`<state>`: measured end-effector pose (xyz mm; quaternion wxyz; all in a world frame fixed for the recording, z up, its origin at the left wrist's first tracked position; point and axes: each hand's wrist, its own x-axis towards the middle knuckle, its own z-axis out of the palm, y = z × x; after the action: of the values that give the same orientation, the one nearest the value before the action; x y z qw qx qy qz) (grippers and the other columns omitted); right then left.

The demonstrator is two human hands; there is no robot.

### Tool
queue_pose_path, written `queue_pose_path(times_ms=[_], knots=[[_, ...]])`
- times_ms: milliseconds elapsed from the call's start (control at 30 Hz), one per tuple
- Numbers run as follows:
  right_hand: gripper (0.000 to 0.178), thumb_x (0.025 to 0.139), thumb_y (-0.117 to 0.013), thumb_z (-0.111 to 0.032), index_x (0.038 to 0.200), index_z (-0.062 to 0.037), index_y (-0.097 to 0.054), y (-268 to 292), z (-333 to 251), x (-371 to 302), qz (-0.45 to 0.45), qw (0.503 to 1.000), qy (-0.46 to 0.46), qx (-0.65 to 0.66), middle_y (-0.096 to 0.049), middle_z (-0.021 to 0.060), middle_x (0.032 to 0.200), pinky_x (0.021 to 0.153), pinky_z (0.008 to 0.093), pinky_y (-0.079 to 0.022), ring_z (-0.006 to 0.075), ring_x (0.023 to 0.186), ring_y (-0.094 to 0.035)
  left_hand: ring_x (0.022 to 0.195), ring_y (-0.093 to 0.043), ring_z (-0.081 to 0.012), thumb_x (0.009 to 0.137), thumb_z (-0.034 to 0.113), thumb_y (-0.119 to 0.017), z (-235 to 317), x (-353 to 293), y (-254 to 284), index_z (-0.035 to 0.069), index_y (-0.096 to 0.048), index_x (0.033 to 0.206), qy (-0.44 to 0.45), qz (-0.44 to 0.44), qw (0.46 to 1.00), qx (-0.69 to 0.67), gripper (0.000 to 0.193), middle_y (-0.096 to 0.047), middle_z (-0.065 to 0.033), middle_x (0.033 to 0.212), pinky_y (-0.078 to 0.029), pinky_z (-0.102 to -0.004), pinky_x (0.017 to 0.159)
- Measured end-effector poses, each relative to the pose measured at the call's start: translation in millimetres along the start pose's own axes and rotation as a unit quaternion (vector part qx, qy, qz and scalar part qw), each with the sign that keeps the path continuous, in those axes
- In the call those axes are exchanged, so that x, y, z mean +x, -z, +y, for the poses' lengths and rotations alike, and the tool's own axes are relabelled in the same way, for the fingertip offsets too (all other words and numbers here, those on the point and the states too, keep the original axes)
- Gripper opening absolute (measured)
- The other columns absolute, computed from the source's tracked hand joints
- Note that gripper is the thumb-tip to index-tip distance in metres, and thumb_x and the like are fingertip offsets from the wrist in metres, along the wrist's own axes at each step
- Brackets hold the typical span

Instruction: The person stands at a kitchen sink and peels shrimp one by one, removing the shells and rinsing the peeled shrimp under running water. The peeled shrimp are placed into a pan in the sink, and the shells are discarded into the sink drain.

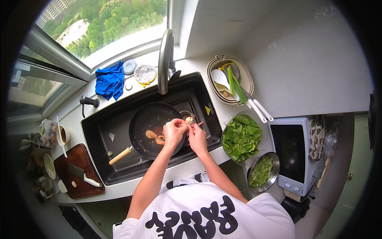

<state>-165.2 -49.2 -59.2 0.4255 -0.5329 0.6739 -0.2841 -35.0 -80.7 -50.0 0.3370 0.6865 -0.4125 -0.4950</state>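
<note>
My left hand [175, 130] and my right hand [197, 137] meet above the right side of a black frying pan [149, 113] in the dark sink [119, 169]. Between their fingertips is a small, pale, rounded bulb [189, 119] that looks like garlic; both hands are closed in a pinch on it. Fingers hide part of it. A few curved, orange-pink pieces [151, 134] lie in the pan, too small to name. The pan's wooden handle [120, 155] points to the lower left. A white scrap [112, 137] lies on the sink floor.
A tall faucet [164, 59] arches over the sink's back edge. Leafy greens [242, 137] and chopped greens [261, 170] fill bowls at right, before a microwave [292, 151]. A cleaver [76, 171] lies on a cutting board [69, 161] at left. A blue cloth [109, 81] lies behind.
</note>
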Motion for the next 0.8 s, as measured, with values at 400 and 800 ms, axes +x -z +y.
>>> queue_pose_path(times_ms=[400,800], knots=[[0.018,0.109,-0.059,-0.020,0.108,-0.0026,-0.058,5.0,5.7,-0.2,0.017,0.932,-0.085,0.352,-0.066,0.0049,0.079,0.055,0.0214,-0.043,0.0081,0.060,-0.058,0.077,-0.064,-0.0073,0.093,0.010,-0.074,-18.3,15.1,-5.6,0.001,-0.077,0.102,0.012,-0.049,0.998,-0.031,0.013,-0.074,0.0006,0.086,-0.053,-0.0256,0.075],[0.019,0.105,-0.068,-0.025,0.105,-0.0076,-0.062,8.6,16.7,4.3,-0.004,0.892,-0.073,0.447,-0.070,0.0028,0.087,0.062,0.0198,-0.044,0.0066,0.070,-0.061,0.086,-0.062,-0.0059,0.101,0.024,-0.072,-1.8,-1.4,-2.4,0.000,-0.077,0.114,0.054,-0.160,0.952,-0.256,0.028,-0.075,-0.0017,0.099,-0.051,-0.0239,0.080]])
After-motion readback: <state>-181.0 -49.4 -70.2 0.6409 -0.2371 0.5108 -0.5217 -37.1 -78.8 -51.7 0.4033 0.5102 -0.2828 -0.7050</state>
